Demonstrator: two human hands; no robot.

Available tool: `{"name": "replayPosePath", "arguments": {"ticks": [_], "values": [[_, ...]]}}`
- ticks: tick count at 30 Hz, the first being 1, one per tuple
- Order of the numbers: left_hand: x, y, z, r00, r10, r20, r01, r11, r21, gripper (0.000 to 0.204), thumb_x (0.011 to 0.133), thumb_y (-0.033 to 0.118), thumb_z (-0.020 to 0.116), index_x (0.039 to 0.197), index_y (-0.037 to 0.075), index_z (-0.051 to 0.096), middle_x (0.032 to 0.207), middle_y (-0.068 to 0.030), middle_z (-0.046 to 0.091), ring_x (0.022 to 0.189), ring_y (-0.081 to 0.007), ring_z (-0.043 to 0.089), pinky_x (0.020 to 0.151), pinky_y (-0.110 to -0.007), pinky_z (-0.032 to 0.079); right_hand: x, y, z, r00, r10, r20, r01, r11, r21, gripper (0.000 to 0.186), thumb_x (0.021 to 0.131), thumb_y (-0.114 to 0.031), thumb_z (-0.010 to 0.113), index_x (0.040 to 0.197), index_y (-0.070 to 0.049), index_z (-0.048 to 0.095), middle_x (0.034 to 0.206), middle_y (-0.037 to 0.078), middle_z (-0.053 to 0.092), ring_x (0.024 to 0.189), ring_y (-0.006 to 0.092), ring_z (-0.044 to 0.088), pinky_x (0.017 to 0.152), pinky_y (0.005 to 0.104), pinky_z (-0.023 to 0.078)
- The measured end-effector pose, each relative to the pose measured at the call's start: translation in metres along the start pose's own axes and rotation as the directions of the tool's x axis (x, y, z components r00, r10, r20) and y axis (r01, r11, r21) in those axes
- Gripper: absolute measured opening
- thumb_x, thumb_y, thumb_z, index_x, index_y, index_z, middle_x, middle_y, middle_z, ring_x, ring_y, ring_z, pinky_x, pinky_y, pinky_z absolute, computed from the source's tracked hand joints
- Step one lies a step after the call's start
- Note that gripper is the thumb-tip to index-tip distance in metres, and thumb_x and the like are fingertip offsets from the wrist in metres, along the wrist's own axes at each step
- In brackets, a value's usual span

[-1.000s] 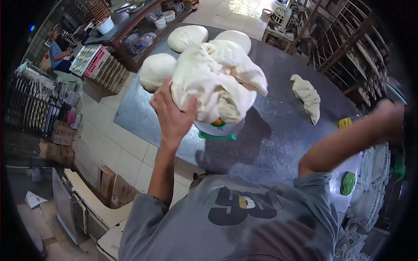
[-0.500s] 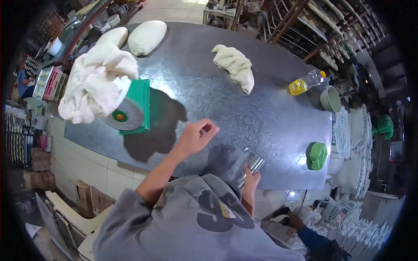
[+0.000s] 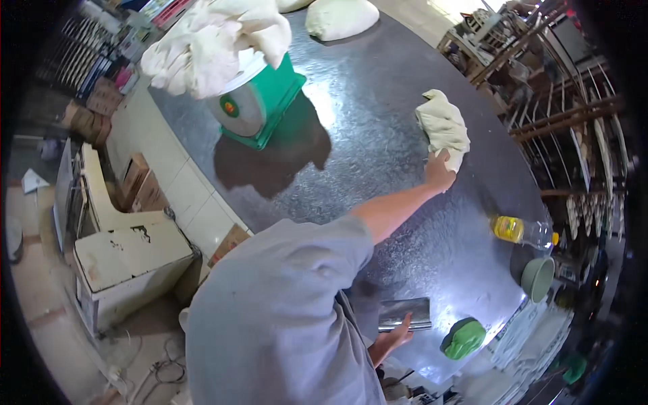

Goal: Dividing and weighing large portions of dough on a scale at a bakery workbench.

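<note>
My left arm is stretched across the metal table, and my left hand [image 3: 440, 173] grips the near end of a long, folded piece of pale dough [image 3: 443, 125]. Low in the view, near the table's front edge, my right hand [image 3: 398, 334] is closed round the handle of a metal dough scraper [image 3: 405, 310]. The scraper's rectangular blade points away from me. At upper left a big slack mass of dough [image 3: 209, 47] hangs over the pan of a green dial scale [image 3: 277, 94], hiding most of the pan.
A rounded dough lump [image 3: 342, 19] lies at the table's far side, another partly cut off beside it. To the right are a bottle of yellow oil [image 3: 509, 229] on its side, a grey-green bowl [image 3: 538, 279] and a green cloth-like bundle [image 3: 464, 339]. Racks [image 3: 574, 128] stand beyond.
My left hand has reached forward and right from above the table onto the folded dough. My right hand keeps hold of the scraper, now turned flatter. The whole view has swung round.
</note>
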State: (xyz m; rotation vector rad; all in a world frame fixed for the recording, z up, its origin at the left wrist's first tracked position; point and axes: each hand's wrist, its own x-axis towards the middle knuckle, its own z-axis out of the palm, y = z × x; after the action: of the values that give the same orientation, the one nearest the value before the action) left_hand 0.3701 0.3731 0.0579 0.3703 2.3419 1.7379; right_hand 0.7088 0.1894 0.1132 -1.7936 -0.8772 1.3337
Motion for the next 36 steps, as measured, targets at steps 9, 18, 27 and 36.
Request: {"name": "replayPosePath", "arguments": {"ticks": [9, 18, 27, 36], "values": [[0.01, 0.192, -0.078, 0.836, 0.356, 0.418, 0.112, 0.635, -0.765, 0.02, 0.062, -0.008, 0.056, 0.076, 0.005, 0.053, 0.071, -0.0073, 0.052, 0.061, -0.0196, 0.049, 0.051, -0.032, 0.042, 0.055, -0.052, 0.023, 0.989, -0.145, -0.013, 0.146, 0.984, 0.104, 0.049, 0.085, -0.02, 0.068, 0.126, -0.002, 0.05, 0.113, 0.017, 0.062, 0.091, 0.0259, 0.064, 0.077, 0.0326, 0.055], [-0.019, 0.388, -0.07, 0.667, 0.628, 0.402, 0.368, 0.192, -0.91, 0.031, 0.06, -0.02, 0.054, 0.067, 0.008, 0.041, 0.067, -0.0081, 0.046, 0.055, -0.0206, 0.049, 0.033, -0.033, 0.04, 0.053, -0.066, 0.01, 0.95, -0.278, -0.138, 0.3, 0.937, 0.178, 0.049, 0.084, -0.02, 0.069, 0.125, -0.003, 0.051, 0.111, 0.016, 0.062, 0.09, 0.0249, 0.065, 0.077, 0.0331, 0.055], [-0.016, 0.345, -0.094, 0.708, 0.659, 0.252, 0.554, -0.297, -0.778, 0.024, 0.064, -0.011, 0.056, 0.075, 0.009, 0.052, 0.072, -0.0066, 0.052, 0.058, -0.0191, 0.051, 0.05, -0.031, 0.047, -0.014, -0.059, 0.032, 0.974, -0.217, -0.067, 0.221, 0.974, 0.055, 0.046, 0.084, -0.021, 0.07, 0.121, -0.001, 0.052, 0.109, 0.016, 0.061, 0.09, 0.0256, 0.064, 0.077, 0.0334, 0.055], [-0.13, -0.14, -0.418, 0.811, -0.284, 0.512, 0.255, 0.958, 0.129, 0.035, 0.083, 0.037, 0.068, 0.095, 0.004, 0.067, 0.08, -0.009, 0.067, 0.07, -0.0204, 0.061, 0.067, -0.031, 0.05, -0.049, -0.004, 0.07, 0.996, -0.081, 0.036, 0.085, 0.988, -0.13, 0.043, 0.089, -0.028, 0.064, 0.114, 0.005, 0.054, 0.102, 0.017, 0.061, 0.085, 0.0232, 0.062, 0.075, 0.032, 0.054]]}}
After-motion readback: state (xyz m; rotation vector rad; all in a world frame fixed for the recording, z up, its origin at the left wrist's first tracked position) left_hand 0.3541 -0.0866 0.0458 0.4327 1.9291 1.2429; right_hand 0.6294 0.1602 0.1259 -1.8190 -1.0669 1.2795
